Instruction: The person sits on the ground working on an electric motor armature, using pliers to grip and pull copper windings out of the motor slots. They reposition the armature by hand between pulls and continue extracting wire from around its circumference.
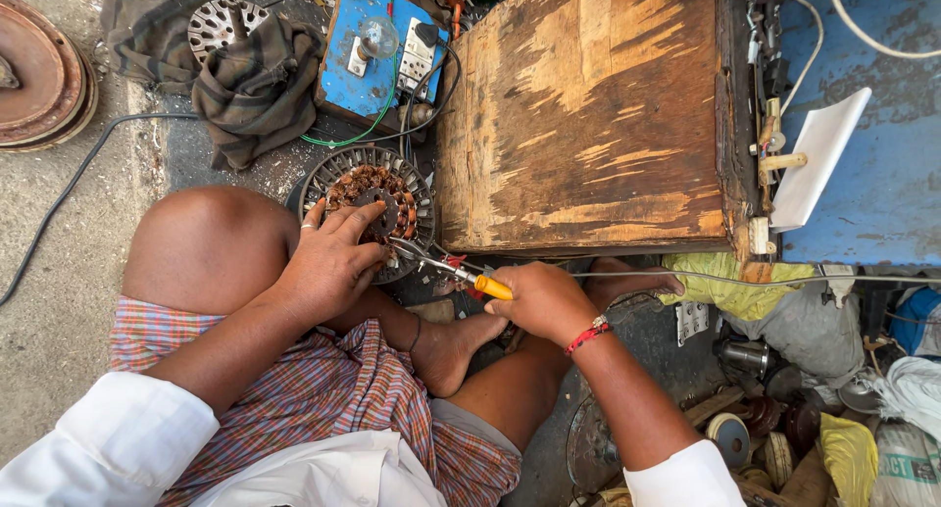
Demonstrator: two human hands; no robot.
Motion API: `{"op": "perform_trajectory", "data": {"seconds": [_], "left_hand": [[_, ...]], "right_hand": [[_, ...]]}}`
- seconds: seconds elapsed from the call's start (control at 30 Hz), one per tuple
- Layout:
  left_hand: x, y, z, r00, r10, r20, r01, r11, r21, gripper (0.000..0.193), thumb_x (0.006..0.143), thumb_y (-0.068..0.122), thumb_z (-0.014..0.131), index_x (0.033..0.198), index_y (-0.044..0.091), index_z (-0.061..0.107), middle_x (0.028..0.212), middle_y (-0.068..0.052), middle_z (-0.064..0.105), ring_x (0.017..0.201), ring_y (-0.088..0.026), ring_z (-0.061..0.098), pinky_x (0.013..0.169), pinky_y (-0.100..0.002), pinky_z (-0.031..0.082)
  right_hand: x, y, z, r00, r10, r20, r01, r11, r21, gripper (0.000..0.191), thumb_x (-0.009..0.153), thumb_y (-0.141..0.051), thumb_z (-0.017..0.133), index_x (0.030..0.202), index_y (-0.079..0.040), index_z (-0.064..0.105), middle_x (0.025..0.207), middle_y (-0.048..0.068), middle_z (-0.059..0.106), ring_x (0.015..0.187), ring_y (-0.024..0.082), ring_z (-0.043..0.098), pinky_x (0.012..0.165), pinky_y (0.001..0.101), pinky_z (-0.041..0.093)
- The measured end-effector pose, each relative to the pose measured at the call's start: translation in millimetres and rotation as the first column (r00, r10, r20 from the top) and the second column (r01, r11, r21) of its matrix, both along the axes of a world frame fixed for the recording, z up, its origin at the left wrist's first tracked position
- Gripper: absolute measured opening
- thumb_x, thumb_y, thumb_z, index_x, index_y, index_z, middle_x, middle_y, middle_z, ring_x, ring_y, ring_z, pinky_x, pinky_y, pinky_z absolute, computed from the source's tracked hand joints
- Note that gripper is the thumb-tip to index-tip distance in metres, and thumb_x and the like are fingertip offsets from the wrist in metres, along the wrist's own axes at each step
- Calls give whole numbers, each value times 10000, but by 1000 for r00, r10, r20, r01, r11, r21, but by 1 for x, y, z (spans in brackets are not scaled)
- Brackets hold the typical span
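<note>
My left hand (328, 262) lies flat over the round fan motor stator (368, 205), fingers spread across its copper windings, pressing rather than closing on it. The stator rests on the floor just past my bent left knee (211, 247), a little left of centre in the view. My right hand (544, 299) is closed around the yellow handle of a pair of pliers (446, 265), whose metal jaws reach toward nine o'clock and meet the stator's lower right rim, just beside my left fingertips.

At three o'clock from the stator, close against it, stands a worn wooden box (588, 115) that walls off that side. At twelve o'clock sits a blue electrical board (377, 51) carrying a bulb and a switch, with green and black wires (392, 125) looping down toward the stator. A crumpled checked cloth (257, 91) lies at eleven o'clock, partly covering a second finned metal disc (221, 22). Rusty round covers (39, 71) are stacked at the far left edge.

At four o'clock from my right hand lies a loose heap of spools, small metal parts and bags (784, 419); I cannot tell whether any container holds them.
</note>
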State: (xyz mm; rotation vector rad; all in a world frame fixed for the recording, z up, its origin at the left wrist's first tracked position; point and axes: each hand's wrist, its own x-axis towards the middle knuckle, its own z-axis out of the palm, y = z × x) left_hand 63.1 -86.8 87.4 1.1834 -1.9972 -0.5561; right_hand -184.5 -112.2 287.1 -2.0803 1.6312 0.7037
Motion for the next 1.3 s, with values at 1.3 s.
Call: {"op": "perform_trajectory", "data": {"seconds": [1.3], "left_hand": [[-6,-79,-15,969,245,15,-241,941,238,250,979,256,575,1163,156,712,1462,5,587,1277,-355,513,904,-558,456]], "right_hand": [[-58,104,-169,373,-471,799,560,801,211,274,936,-142,764,1118,10,627,912,24,695,805,59,625,707,238,522]]}}
